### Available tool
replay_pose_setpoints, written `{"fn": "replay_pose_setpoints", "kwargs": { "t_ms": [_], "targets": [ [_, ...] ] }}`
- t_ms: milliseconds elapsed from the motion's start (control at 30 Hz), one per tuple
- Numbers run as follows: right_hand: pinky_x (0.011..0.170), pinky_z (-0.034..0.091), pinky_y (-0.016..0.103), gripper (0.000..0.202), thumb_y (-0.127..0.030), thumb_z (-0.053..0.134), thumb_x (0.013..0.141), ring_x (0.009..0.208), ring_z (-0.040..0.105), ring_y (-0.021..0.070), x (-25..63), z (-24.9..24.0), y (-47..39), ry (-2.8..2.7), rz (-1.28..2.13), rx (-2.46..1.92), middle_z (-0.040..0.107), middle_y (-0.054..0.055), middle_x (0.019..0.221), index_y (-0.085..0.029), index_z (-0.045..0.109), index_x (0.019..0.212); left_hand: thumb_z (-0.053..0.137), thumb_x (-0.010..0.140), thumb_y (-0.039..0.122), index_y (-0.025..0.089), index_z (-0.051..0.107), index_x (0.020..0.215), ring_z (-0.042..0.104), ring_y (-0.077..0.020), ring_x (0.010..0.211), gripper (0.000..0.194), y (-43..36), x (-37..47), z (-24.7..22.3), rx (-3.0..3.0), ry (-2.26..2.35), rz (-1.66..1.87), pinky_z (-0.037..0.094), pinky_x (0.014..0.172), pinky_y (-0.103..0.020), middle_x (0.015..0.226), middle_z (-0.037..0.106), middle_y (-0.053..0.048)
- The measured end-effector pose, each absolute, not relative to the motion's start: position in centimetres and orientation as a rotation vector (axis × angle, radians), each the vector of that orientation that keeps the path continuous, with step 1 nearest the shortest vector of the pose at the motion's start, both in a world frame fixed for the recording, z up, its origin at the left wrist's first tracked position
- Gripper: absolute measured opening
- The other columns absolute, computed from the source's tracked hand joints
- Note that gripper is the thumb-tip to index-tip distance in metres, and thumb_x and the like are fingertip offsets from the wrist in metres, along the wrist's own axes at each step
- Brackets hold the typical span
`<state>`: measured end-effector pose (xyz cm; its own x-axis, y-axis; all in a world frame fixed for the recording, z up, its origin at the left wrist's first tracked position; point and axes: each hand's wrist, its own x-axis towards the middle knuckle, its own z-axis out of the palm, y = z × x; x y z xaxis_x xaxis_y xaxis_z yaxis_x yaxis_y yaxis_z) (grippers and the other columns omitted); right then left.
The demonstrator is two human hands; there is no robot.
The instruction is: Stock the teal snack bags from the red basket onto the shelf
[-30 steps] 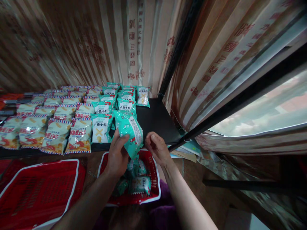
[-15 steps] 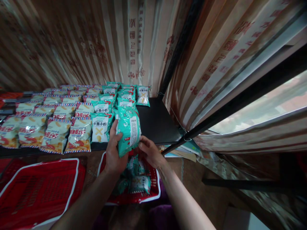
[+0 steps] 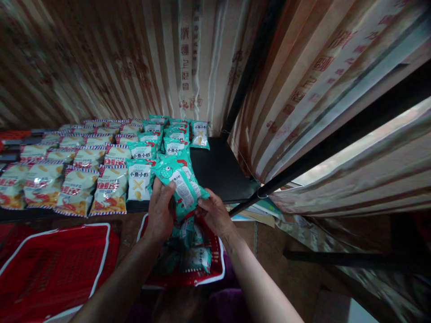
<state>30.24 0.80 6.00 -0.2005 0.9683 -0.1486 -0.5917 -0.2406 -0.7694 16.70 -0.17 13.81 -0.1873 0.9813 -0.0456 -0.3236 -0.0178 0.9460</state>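
Note:
A teal snack bag (image 3: 182, 186) is held tilted at the shelf's front edge, its printed back panel facing me. My left hand (image 3: 161, 208) grips its left side, thumb on the front. On its lower right corner, my right hand (image 3: 214, 212) closes with thumb and fingers. Directly beneath is a red basket (image 3: 218, 258) with a white handle, holding several teal snack bags (image 3: 197, 259). Behind the held bag, more teal bags (image 3: 139, 179) stand in rows on the black shelf (image 3: 215, 166). One teal bag (image 3: 200, 134) stands alone at the back right.
Rows of cream-and-orange snack bags (image 3: 109, 190) fill the shelf's left part. A second red basket (image 3: 60, 264) sits on the floor at lower left. Black metal posts (image 3: 303, 154) frame the shelf's right end, with printed curtains (image 3: 161, 58) behind and beside it.
The held bag has turned from nearly upright to leaning left, showing more of its back panel. My right hand has come up onto its lower right corner.

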Motion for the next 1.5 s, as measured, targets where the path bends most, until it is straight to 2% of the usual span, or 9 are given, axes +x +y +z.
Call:
{"fn": "replay_pose_setpoints", "kwargs": {
  "t_ms": [133,233,400,533,733,967,1100,1267,1500],
  "targets": [
    [0.045,0.043,0.017,0.033,-0.031,0.084,0.057,0.045,0.053,0.0073,30.4,5.7,0.8,-0.736,1.688,-0.795,0.059,-0.008,0.054,-0.020,0.055,0.066,0.065,0.068,0.033,0.021,0.058,0.076,0.062,-0.0218,0.085,0.017,-0.2,16.8,15.4,0.824,1.149,1.460,0.050,0.074,-0.031,0.078,0.065,-0.003],
    [0.047,0.042,0.018,0.031,-0.031,0.083,0.058,0.049,0.052,0.0081,30.5,5.3,0.7,-0.772,1.664,-0.802,0.057,-0.008,0.057,-0.020,0.055,0.068,0.066,0.068,0.032,0.020,0.060,0.076,0.062,-0.0233,0.088,0.016,-0.2,16.8,15.4,0.806,1.200,1.468,0.051,0.077,-0.033,0.080,0.066,-0.004],
    [0.071,0.048,0.028,0.026,-0.038,0.076,0.070,0.074,0.060,0.0145,30.1,4.4,0.5,-0.904,1.579,-0.774,0.064,-0.003,0.080,-0.023,0.061,0.086,0.065,0.069,0.033,0.020,0.060,0.078,0.062,-0.0234,0.094,0.017,-0.2,16.7,15.1,0.803,1.181,1.529,0.050,0.084,-0.033,0.083,0.066,-0.004],
    [0.084,0.047,0.033,0.033,-0.037,0.079,0.067,0.087,0.061,0.0174,29.7,4.3,0.5,-0.929,1.579,-0.735,0.067,-0.001,0.092,-0.024,0.064,0.093,0.066,0.066,0.030,0.021,0.060,0.075,0.062,-0.0244,0.091,0.015,-0.2,16.8,15.8,0.802,1.253,1.500,0.051,0.082,-0.034,0.082,0.066,-0.004],
    [0.070,0.049,0.030,0.038,-0.037,0.081,0.064,0.076,0.062,0.0164,29.9,4.8,0.4,-0.901,1.646,-0.791,0.068,-0.001,0.085,-0.023,0.065,0.096,0.063,0.067,0.031,0.022,0.059,0.075,0.060,-0.0277,0.100,0.012,-0.1,16.7,16.0,0.864,1.313,1.483,0.049,0.088,-0.038,0.083,0.065,-0.006],
    [0.055,0.041,0.020,0.032,-0.029,0.082,0.064,0.062,0.054,0.0089,30.6,5.0,0.4,-0.959,1.720,-0.731,0.061,-0.006,0.074,-0.022,0.060,0.087,0.065,0.067,0.024,0.021,0.066,0.079,0.055,-0.0299,0.107,0.013,0.3,15.0,12.1,1.169,1.499,1.480,0.035,0.105,-0.043,0.088,0.064,-0.007],
    [0.052,0.038,0.018,0.031,-0.025,0.078,0.068,0.056,0.050,0.0072,30.9,4.8,0.3,-1.053,1.747,-0.755,0.056,-0.008,0.066,-0.022,0.056,0.088,0.067,0.070,0.030,0.022,0.067,0.089,0.053,-0.0285,0.114,0.021,0.3,14.9,10.8,1.164,1.382,1.495,0.040,0.101,-0.041,0.098,0.065,-0.006],
    [0.051,0.037,0.018,0.029,-0.024,0.075,0.069,0.054,0.049,0.0074,31.1,5.4,0.1,-1.151,1.735,-0.877,0.055,-0.009,0.063,-0.021,0.054,0.088,0.058,0.079,0.039,0.021,0.066,0.090,0.054,-0.0265,0.114,0.023,0.3,15.8,12.0,1.071,1.346,1.526,0.042,0.100,-0.039,0.098,0.066,-0.006],
    [0.053,0.038,0.019,0.031,-0.026,0.076,0.067,0.055,0.050,0.0084,31.3,4.9,0.2,-1.157,1.699,-0.918,0.056,-0.008,0.063,-0.021,0.055,0.090,0.070,0.064,0.030,0.023,0.067,0.086,0.055,-0.0295,0.107,0.023,0.1,15.2,12.1,1.206,1.456,1.490,0.035,0.105,-0.042,0.093,0.066,-0.005]
  ]
}}
